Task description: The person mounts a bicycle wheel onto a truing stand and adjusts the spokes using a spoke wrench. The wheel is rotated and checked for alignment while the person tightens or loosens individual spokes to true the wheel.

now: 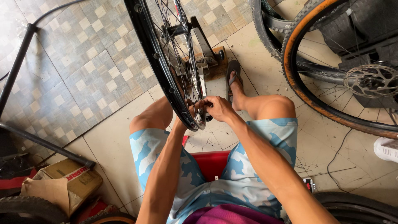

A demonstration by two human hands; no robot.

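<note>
A black bicycle rim point(154, 54) with thin spokes stands upright in a dark truing stand point(202, 43) between my knees. My right hand point(218, 108) pinches something small at the rim's lower edge, fingers closed; what it grips is too small to tell, possibly a spoke nipple or small tool. My left hand point(188, 114) is mostly hidden behind the rim and seems to hold its bottom edge. I sit on a red stool point(212, 162) in blue camouflage shorts.
A bicycle wheel with tan-walled tyre point(299, 81) and brake disc point(370, 81) stands at right. Black metal tubes point(16, 68) run along the left. A cardboard box point(68, 182) and tyres point(360, 207) lie near me. My sandalled foot point(234, 81) rests beside the stand.
</note>
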